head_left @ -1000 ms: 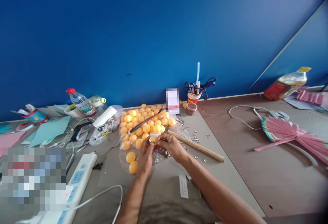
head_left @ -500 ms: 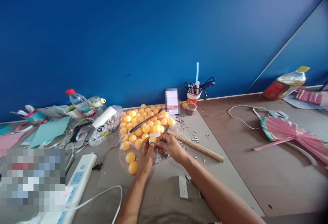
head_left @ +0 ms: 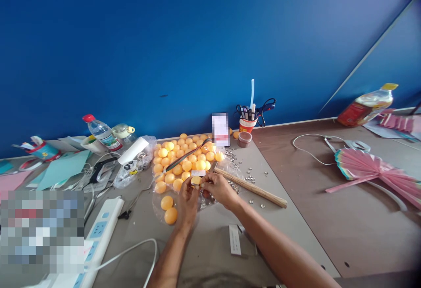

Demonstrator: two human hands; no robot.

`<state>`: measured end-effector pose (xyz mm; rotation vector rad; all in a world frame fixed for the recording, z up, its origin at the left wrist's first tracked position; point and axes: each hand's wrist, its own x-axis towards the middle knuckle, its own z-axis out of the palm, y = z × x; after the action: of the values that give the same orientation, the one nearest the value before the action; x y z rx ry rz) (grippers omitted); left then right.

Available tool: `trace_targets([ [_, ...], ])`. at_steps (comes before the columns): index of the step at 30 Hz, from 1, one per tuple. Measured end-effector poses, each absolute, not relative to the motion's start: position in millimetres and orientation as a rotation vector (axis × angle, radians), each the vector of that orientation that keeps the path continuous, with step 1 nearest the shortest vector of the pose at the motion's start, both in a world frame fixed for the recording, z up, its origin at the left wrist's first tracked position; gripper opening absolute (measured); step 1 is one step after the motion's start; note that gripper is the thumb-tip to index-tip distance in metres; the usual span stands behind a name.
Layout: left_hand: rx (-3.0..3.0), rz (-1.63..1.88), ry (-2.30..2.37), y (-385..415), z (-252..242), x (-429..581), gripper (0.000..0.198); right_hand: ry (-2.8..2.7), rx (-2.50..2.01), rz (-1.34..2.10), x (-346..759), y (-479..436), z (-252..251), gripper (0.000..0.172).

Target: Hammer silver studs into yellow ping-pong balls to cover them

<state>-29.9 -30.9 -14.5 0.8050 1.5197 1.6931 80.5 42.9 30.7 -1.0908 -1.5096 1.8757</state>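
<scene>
Between the fingertips of my left hand (head_left: 187, 200) is an orange ball (head_left: 196, 180) like a ping-pong ball, its lower part dark or covered. My right hand (head_left: 219, 190) is pinched closed against the ball's right side; whatever its fingertips hold is too small and hidden to name. Beyond both hands, many orange balls (head_left: 177, 169) lie in and around a clear plastic bag, with a dark slim tool (head_left: 184, 157) across them. Small shiny metal pieces (head_left: 234, 158) are scattered to the right. A hammer's wooden handle (head_left: 253, 188) lies beside my right hand.
Left stand a red-capped bottle (head_left: 103, 134), tangled cables and a power strip (head_left: 103, 226). At the wall are a paper cup of tools (head_left: 247, 124) and a small round tub (head_left: 244, 139). A pink paper fan (head_left: 378, 169) and a tilted bottle (head_left: 368, 106) are right.
Both hands stay together at the ball, with only a slight shift of the fingers and ball. The view has moved a little; the surrounding things lie as before.
</scene>
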Motion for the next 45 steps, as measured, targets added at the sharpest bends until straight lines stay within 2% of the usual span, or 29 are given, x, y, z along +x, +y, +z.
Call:
trace_targets([
  [6, 0.795, 1.681, 1.542, -30, -16, -31, 0.033, -1.493, -1.1, 1.866, 79, 43, 26, 0.007],
  [12, 0.767, 1.744, 1.48, -31, -17, -27, 0.037, -1.507, -1.124, 1.848, 77, 43, 22, 0.014],
  [15, 0.689, 1.773, 1.37, -28, -15, -25, 0.036, -1.492, -1.02, 1.899, 80, 48, 21, 0.017],
  [18, 0.546, 1.822, 1.231, -24, -10, -25, 0.032, -1.542, -0.9, 1.89, 87, 59, 18, 0.012],
  [21, 0.434, 1.847, 1.151, -22, -6, -28, 0.034, -1.856, -1.029, 1.598, 94, 70, 13, 0.003],
  [25, 0.409, 1.834, 1.169, -21, -5, -32, 0.038, -2.384, -1.146, 0.956, 99, 71, 9, 0.017],
  [28, 0.403, 1.835, 1.177, -21, -5, -33, 0.037, -2.598, -1.219, 0.682, 99, 65, 10, 0.02],
  [33, 0.405, 1.823, 1.162, -21, -3, -33, 0.034, -2.682, -1.224, 0.617, 97, 61, 15, 0.021],
  [38, 0.405, 1.806, 1.144, -22, -2, -33, 0.034, -2.731, -1.098, 0.594, 95, 59, 11, 0.012],
  [42, 0.377, 1.801, 1.055, -24, 0, -33, 0.029, -2.757, -1.146, 0.583, 91, 56, 7, 0.017],
  [45, 0.326, 1.806, 0.984, -26, 2, -33, 0.033, -2.698, -1.153, 0.65, 90, 56, 5, 0.018],
])
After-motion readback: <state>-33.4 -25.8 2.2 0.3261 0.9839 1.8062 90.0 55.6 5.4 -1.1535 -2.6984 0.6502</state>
